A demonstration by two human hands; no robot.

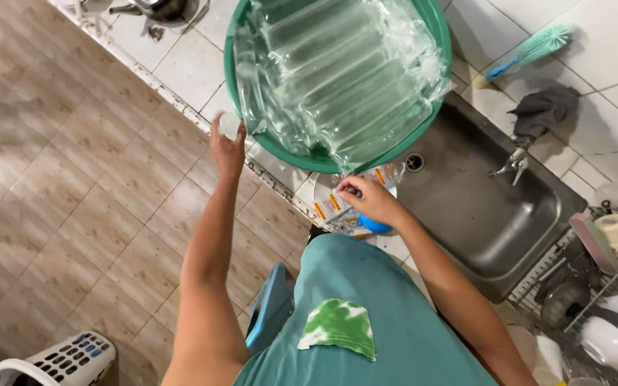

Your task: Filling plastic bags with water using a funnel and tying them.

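- Since the green basin (434, 28) sits half on the counter and half over the steel sink (481, 207), it looks like it could tip if that plastic gets tugged.
- Left hand (227, 146) is closed on a small white cap-like thing (229, 125) by the basin's rim.
- Right hand (366, 199) pinches the lower edge of the clear air-pillow plastic (337, 71), which is crinkly, shiny and fills the basin.

Clear plastic bag (345, 204) with orange-yellow labels lies at sink's edge, below basin.
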